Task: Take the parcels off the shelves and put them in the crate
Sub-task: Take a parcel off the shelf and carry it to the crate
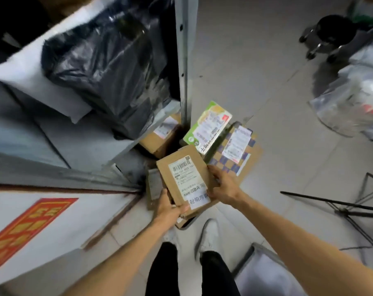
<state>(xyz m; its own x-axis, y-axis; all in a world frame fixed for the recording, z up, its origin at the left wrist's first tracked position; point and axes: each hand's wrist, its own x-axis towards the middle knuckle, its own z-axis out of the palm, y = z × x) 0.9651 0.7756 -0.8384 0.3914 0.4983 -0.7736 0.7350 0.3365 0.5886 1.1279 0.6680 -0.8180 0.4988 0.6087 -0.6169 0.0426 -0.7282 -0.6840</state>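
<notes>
While clamping the brown parcel, left hand at its near corner, right hand on its right edge, just before the shelf post foot: carrying step. Next, likely: swing right of post into grey crate.

Matt cardboard parcel, glossy bag

Dim, even indoor light; glare streaks the black plastic bag, motion blur smears everything left of it, wide-angle edges bend.
</notes>
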